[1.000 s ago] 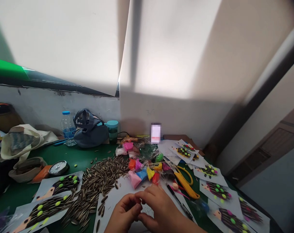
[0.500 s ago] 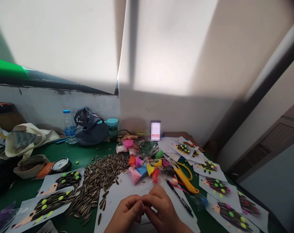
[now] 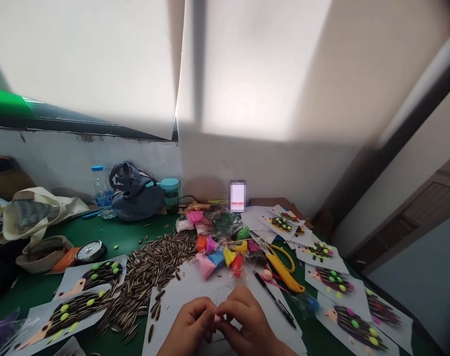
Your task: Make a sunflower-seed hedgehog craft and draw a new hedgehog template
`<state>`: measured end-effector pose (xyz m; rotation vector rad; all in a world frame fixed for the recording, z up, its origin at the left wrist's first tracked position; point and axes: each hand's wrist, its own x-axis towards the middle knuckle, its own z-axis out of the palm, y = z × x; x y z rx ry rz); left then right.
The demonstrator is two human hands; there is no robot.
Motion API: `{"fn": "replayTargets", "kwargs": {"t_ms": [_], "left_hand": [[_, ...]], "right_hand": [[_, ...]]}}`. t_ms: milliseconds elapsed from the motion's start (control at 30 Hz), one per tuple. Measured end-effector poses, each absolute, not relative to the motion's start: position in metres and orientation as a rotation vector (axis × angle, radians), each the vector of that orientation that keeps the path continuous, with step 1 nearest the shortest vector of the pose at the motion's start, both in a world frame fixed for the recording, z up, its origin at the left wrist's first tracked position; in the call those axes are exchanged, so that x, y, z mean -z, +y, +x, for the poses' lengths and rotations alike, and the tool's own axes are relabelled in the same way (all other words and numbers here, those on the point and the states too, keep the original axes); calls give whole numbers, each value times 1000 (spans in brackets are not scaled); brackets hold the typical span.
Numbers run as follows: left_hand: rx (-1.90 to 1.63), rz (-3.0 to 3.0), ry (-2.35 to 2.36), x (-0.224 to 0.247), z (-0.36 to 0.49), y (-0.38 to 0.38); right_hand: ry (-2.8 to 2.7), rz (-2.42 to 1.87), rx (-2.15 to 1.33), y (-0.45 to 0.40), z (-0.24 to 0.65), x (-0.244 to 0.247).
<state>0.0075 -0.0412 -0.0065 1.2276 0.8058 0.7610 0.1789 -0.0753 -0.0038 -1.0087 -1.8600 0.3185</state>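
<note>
My left hand [image 3: 195,319] and my right hand [image 3: 247,316] meet fingertip to fingertip over white paper [image 3: 184,291] at the bottom centre. Between their pinched fingers is a small pink piece [image 3: 218,318], touched by both. A dotted round drawing [image 3: 222,294] shows on the paper just behind the fingers. Loose sunflower seeds [image 3: 154,262] lie heaped to the left, a few on the paper's edge. Bags of coloured clay [image 3: 217,257] sit beyond the hands. A black pen [image 3: 275,299] lies to the right of my right hand.
Yellow-handled scissors [image 3: 284,269] lie right of the clay. Seed-covered hedgehog pictures [image 3: 71,311] rest at left, with more [image 3: 354,326] at right. A phone [image 3: 237,197], a lidded cup [image 3: 170,195], a blue bag [image 3: 138,198] and a water bottle [image 3: 103,193] stand at the back.
The pink piece between the fingertips now shows, and more of the dotted drawing is visible. My hands remain together, with slightly shifted fingers. The view has shifted slightly.
</note>
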Motion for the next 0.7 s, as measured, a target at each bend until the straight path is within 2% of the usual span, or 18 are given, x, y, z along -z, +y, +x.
{"fn": "replayTargets", "kwargs": {"t_ms": [700], "left_hand": [[-712,1282,806,7,6,-39]], "right_hand": [[-1819,-1047,-384,-75,179,7]]}}
